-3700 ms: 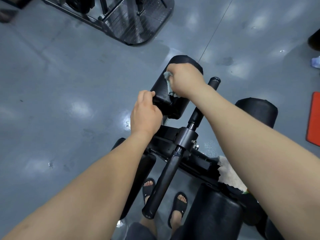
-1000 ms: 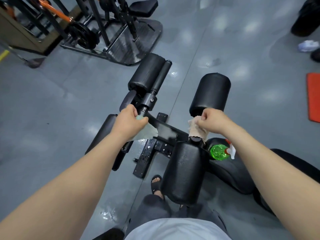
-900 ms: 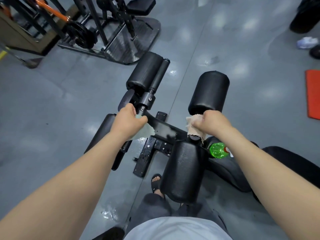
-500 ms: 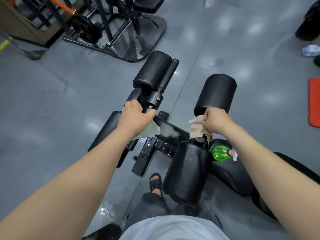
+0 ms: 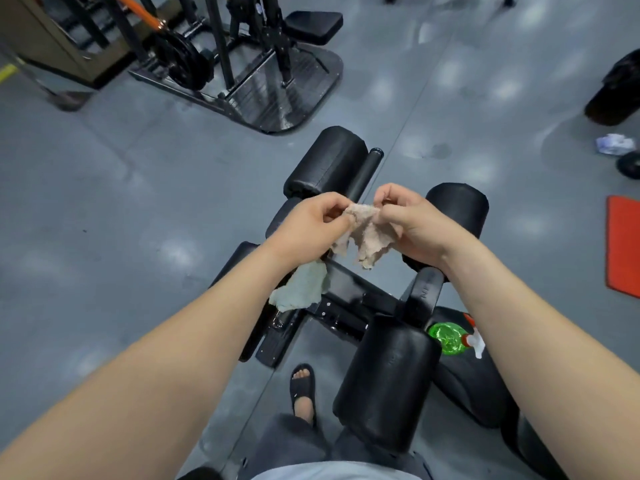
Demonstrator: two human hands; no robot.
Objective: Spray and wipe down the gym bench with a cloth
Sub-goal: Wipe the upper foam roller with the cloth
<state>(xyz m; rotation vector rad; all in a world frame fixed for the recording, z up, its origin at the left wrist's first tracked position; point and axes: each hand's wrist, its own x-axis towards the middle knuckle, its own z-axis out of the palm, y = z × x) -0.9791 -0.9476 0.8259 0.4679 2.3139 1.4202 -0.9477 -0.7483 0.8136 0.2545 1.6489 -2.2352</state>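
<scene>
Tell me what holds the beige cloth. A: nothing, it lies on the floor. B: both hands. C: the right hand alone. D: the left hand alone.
B: the left hand and the right hand each pinch the beige cloth at its top.

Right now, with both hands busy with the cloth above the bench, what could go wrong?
The left hand and right hand both pinch the beige cloth, while a pale green cloth hangs loosely below the left hand; it might slip to the floor.
The green spray bottle lies on its side on the rounded seat pad; a bump could roll it off, perhaps towards the foot in the open sandal.
</scene>
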